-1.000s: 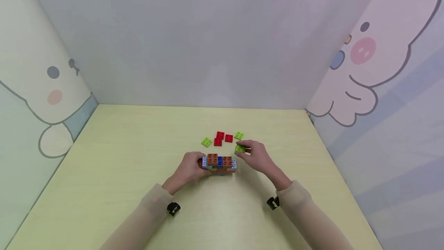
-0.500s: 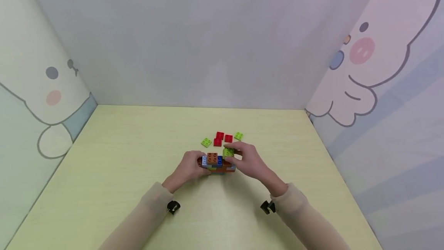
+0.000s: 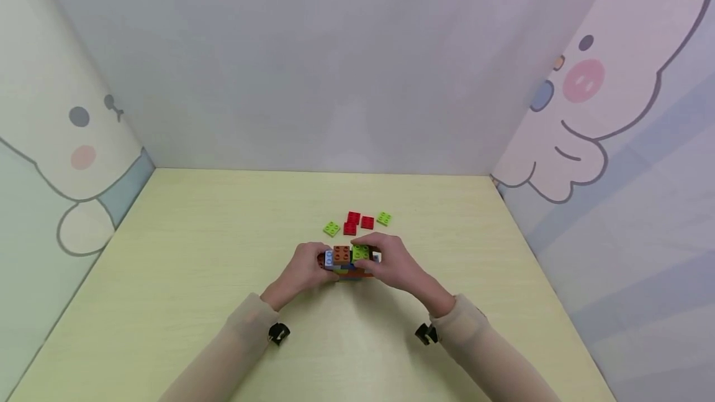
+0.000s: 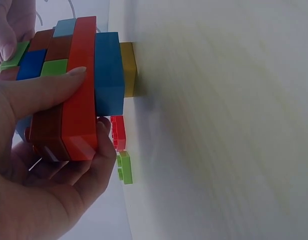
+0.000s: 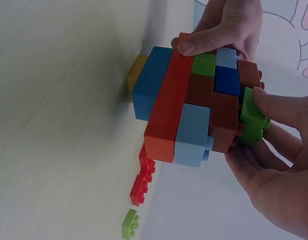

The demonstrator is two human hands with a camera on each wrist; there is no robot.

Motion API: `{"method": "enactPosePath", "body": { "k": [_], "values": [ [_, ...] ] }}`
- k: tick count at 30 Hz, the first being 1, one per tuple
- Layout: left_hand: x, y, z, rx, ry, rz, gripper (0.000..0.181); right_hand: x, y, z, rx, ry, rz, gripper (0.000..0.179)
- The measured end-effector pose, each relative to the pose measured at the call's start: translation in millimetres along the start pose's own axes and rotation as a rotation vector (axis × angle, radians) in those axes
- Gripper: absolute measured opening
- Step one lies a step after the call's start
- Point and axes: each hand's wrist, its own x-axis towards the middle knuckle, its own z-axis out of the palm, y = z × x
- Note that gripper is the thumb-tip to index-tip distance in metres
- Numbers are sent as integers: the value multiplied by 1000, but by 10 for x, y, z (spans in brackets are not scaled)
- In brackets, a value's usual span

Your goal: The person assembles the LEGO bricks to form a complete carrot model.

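A stack of toy building bricks [image 5: 169, 102] stands in the middle of the table in the head view. From the bottom it shows a yellow brick [image 4: 128, 70], a blue brick [image 4: 108, 75], a long red one, then mixed brown, green, blue and light blue bricks. My left hand [image 3: 304, 267] grips its left end, thumb across the near side. My right hand [image 3: 393, 259] pinches a light green brick [image 5: 250, 117] between thumb and fingers at the stack's top right, beside a raised brown brick [image 3: 342, 254]. Whether the green brick is fully seated I cannot tell.
Behind the stack, several loose red bricks [image 3: 367, 223] lie close together. One flat green brick [image 3: 332, 229] is left of them and another green brick [image 3: 384, 219] is right. Walls enclose the pale table [image 3: 223, 222] at the back and both sides.
My right hand has brought the light green brick leftward from beside the stack onto its top right. My left hand has kept its grip on the left end.
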Motion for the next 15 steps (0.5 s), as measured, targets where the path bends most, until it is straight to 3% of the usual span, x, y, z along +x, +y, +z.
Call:
{"method": "enactPosePath", "body": {
  "k": [15],
  "values": [
    [-1,-19,-16,3,-17,-5,31,55,-10,23,-92,-30,-35,36]
  ]
}}
